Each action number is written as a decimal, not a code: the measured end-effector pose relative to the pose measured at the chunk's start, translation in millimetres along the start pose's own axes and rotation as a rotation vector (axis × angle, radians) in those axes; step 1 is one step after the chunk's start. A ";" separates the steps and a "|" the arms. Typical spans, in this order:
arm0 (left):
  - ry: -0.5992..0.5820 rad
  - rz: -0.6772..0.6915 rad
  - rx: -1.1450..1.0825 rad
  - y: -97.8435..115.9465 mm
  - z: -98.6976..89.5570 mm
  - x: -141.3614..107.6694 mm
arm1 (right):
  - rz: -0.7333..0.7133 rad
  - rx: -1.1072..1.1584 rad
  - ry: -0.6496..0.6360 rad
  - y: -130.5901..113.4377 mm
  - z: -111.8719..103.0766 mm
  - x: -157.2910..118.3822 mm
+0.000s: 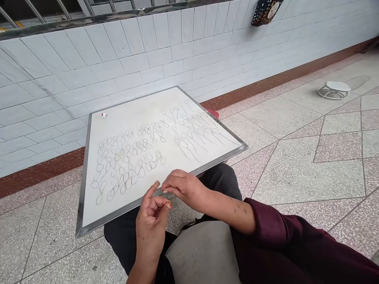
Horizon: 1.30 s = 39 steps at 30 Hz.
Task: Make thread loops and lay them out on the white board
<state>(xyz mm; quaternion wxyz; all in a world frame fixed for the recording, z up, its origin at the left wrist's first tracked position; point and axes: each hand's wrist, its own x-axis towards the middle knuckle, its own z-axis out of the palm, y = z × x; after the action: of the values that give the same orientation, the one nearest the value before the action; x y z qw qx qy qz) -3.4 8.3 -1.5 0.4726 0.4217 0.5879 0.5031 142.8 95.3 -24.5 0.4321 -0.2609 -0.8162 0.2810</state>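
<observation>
Both hands pinch close together by the near edge of the white surface [133, 108], wire loops spread beyond them.
The left hand [152, 217] is closed thumb to fingertip; the right hand [188, 190] is pinched shut just beside it; whether either grips a wire, I cannot tell; figure-eight loops [101, 192] lie towards the left edge, long-tailed loops [186, 146] towards the right; a small figurine [104, 115] sits near the far left corner.

no readable text or labels

a white stool [338, 86] stands well to the right of the fingers [175, 183]. a tiled wall [134, 61] runs beyond them.
</observation>
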 end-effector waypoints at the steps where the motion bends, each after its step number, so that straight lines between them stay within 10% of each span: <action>1: 0.012 0.010 0.004 0.6 0.2 0.3 | -0.003 -0.018 -0.007 0.1 0.2 0.0; 29: 0.239 0.104 -0.032 -9.0 2.0 0.6 | 0.100 -0.135 0.162 -17.4 2.3 -3.9; 39: 0.224 0.094 -0.149 -10.7 2.2 1.4 | 0.510 0.507 0.044 -21.8 4.6 -4.6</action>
<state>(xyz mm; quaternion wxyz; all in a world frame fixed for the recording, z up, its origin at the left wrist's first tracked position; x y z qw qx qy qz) -1.7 8.6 -12.4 0.4097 0.3538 0.5777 0.6109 137.1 75.8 -14.3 0.4165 -0.3467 -0.6198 0.5676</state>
